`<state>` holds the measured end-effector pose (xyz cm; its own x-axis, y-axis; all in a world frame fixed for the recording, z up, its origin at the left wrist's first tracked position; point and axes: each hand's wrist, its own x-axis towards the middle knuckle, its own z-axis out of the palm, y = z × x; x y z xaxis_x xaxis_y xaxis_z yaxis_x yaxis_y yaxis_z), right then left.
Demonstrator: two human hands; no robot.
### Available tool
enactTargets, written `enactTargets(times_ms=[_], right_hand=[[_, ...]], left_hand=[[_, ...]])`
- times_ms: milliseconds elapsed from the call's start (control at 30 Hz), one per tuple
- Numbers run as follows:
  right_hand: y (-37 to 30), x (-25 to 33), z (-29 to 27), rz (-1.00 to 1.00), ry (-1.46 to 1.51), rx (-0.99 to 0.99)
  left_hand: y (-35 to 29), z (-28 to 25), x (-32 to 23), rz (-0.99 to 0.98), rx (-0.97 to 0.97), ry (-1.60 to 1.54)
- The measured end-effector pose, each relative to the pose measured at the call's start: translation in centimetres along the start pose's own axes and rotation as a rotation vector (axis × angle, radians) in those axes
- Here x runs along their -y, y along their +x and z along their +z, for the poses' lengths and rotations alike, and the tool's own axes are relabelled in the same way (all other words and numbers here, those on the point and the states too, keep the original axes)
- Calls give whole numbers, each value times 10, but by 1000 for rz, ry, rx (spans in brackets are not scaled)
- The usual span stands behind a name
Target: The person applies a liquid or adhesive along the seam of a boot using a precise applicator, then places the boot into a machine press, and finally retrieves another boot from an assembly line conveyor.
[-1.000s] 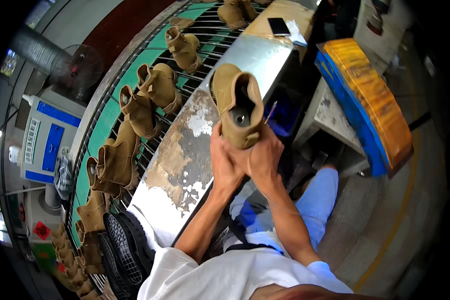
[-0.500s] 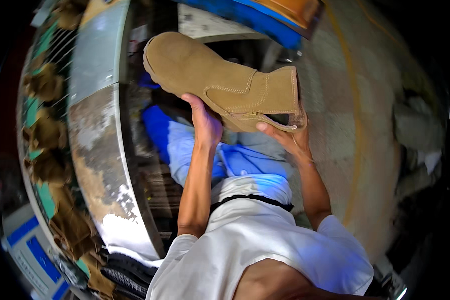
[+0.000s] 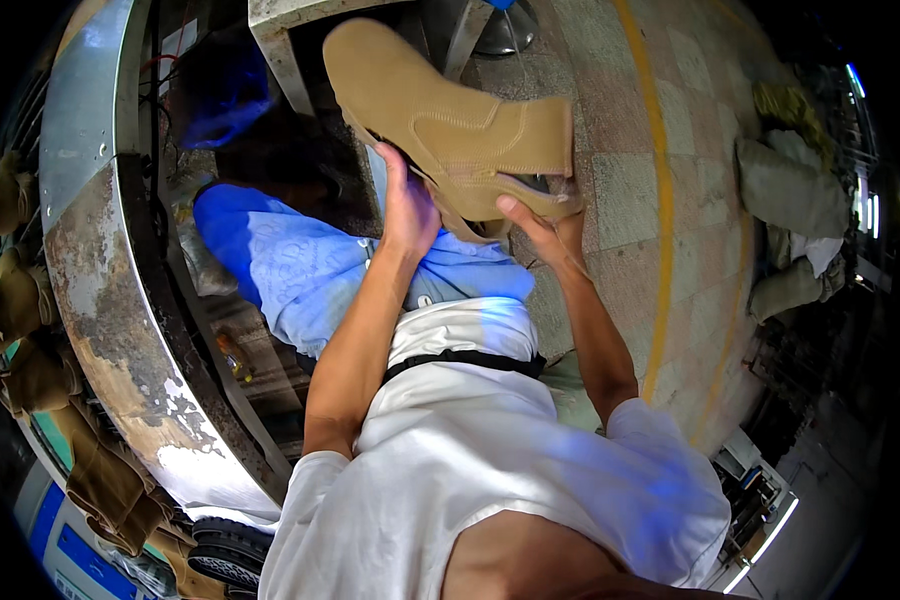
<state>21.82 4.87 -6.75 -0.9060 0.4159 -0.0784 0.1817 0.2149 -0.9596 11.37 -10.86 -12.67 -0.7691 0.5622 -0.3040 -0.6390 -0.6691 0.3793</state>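
A tan suede ankle boot with curved stitching lies across both my hands, toe to the upper left and shaft to the right. My left hand grips its lower edge near the middle, thumb up along the side. My right hand holds the shaft end, its thumb beside the opened side slit. The fingers of both hands are mostly hidden beneath the boot. Below it are my legs in light blue trousers.
A worn metal bench edge runs down my left. Beyond it stands a rack with several brown boot pieces; black soles lie near its lower end. A table stands ahead. Grey-green sacks lie on the right, past a yellow floor line.
The view has turned, so the bench and rack sit further left and more floor shows. The boot has shifted slightly up and left in view, still in both hands.
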Motion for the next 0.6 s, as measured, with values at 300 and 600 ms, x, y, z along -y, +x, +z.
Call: enactTargets(times_ms=[300,600], right_hand=[[-31,-25,-21,268,-11,-32],[-40,-54,-21,156,138,-89]], left_hand=[[1,-13,8,-30,42,5],[5,-11,8,301,-139,435]])
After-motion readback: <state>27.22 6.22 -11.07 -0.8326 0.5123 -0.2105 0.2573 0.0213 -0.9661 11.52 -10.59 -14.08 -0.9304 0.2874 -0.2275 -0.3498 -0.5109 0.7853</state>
